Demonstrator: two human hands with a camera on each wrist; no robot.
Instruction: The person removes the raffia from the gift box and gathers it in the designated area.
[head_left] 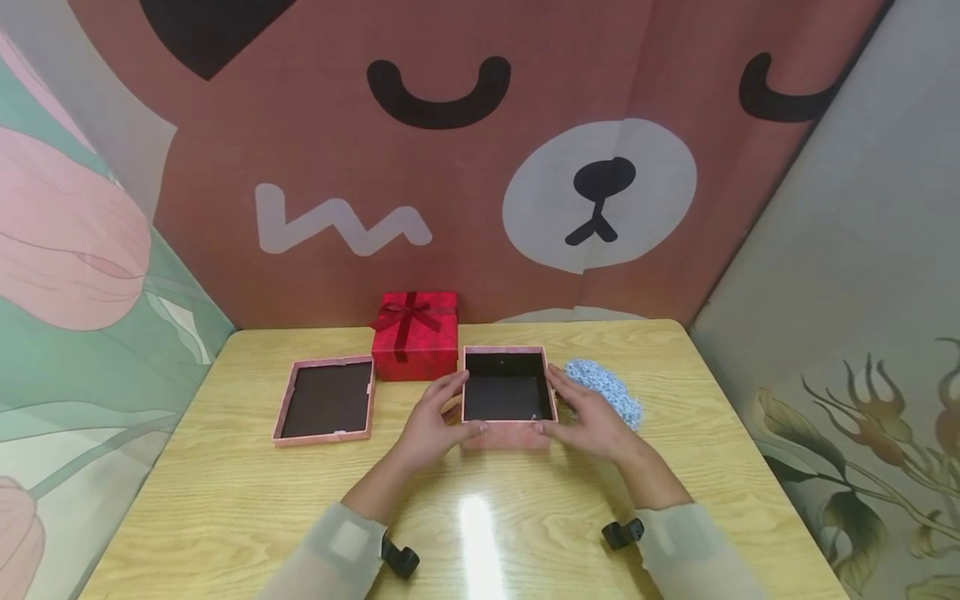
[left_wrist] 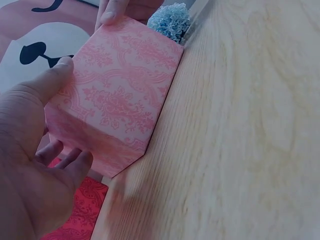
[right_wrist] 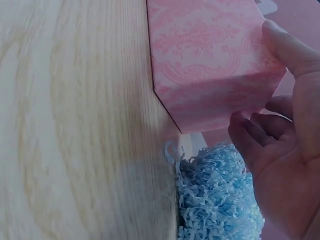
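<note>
Left hand (head_left: 432, 427), right hand (head_left: 595, 427) are clamping fingers on pink box (head_left: 506, 437), nearer far edge of tabletop (head_left: 225, 508), likely steadying it.

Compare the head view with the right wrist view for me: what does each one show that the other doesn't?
Only the head view shows the dark inside of the pink box, the red gift box with its ribbon bow, the shallow pink lid and the left hand.

Only the right wrist view shows the pink box's right outer wall and a clear scrolling pattern on its sides.

Both show the right hand, the pink box, the blue shredded paper and the wooden table.
</note>
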